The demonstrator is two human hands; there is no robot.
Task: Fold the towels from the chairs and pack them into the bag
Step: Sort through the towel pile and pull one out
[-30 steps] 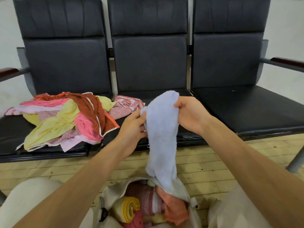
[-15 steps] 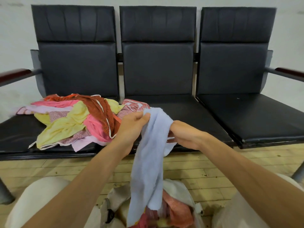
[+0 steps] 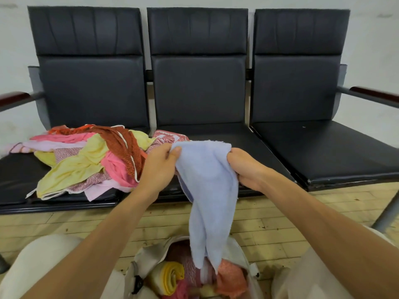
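Fluffy blue towel [image 3: 207, 182], pinched, hanging limp

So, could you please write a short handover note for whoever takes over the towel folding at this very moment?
Left hand pinches one top corner of the blue towel; right hand grips the other.
The towel hangs unfolded, its lower end dangling at the mouth of the open bag on the floor.
Done: several towels, one a yellow roll, sit in the bag.
Left: fold and pack the blue towel, then work through the pile of towels on the left chair, which spills onto the middle seat.
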